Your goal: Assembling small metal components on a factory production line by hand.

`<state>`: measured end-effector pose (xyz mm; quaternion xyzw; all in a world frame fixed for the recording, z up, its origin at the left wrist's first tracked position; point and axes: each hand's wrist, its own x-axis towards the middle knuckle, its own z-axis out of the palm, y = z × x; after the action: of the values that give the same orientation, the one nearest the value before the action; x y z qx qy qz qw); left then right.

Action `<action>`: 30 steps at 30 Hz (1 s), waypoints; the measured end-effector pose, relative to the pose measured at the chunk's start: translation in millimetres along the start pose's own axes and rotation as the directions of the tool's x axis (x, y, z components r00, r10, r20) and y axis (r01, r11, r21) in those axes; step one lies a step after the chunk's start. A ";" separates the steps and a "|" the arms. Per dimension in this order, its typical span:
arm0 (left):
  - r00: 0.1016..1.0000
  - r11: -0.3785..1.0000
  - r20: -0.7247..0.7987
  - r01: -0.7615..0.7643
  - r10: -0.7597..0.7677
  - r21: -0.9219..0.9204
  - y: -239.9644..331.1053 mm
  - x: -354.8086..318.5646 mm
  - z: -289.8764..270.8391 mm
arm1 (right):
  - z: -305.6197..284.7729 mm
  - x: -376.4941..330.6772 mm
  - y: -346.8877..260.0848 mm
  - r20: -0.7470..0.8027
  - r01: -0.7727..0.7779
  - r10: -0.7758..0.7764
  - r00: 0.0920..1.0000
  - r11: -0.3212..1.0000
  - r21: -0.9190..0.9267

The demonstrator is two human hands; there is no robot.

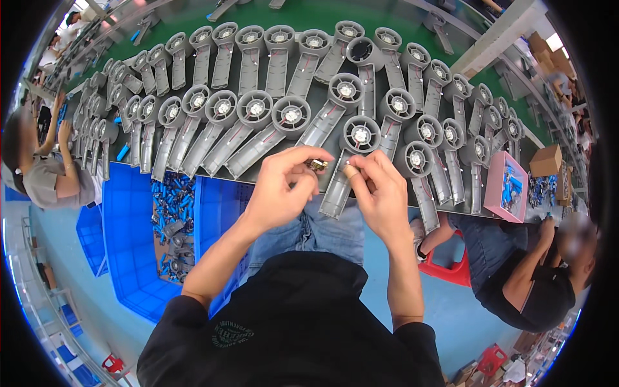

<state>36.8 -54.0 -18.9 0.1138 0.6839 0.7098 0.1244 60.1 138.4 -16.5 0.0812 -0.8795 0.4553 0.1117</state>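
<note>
While fan housings (255, 113) crowd bench | blue crate (132, 245) left | pink tray (505, 187) right

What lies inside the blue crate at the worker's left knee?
The blue crate holds a heap of small blue cylinders mixed with grey plastic parts. Deeper layers are covered by that heap, and the left forearm hides its right edge.

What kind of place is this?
Probably a factory assembly line: rows of grey fan housings cover the green workbench, a blue bin holds loose parts, and other workers sit alongside.
</note>
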 end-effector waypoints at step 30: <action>0.953 0.835 -0.029 -0.248 0.300 0.491 -6.1 5.9 20.3 | 4.8 4.0 5.4 -0.041 -0.190 0.212 0.976 0.933 0.307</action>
<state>38.1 -32.6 -24.2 0.2006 0.8211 0.5323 -0.0469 54.3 137.4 -22.4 -0.0099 -0.7987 0.5958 0.0831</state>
